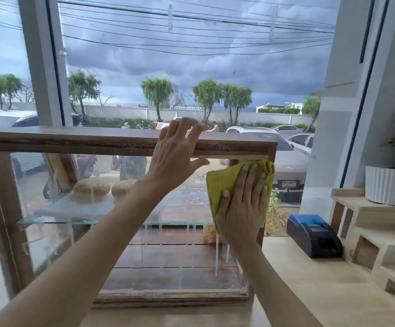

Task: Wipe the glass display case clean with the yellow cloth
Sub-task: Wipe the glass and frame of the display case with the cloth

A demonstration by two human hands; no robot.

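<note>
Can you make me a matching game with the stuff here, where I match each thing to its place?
Things:
1. yellow cloth
2. left hand
3. round buns
4. black and blue machine

Places:
A. on the counter, right of the case
B. on the case's wooden top edge
C. under the right hand, against the glass
D. on the glass shelf inside

Pairs: 1-C, 2-B, 3-D, 4-A

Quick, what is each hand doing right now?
Left hand: open, resting on the display case's wooden top, holding nothing.
Right hand: open, pressing the yellow cloth flat against the glass.
</note>
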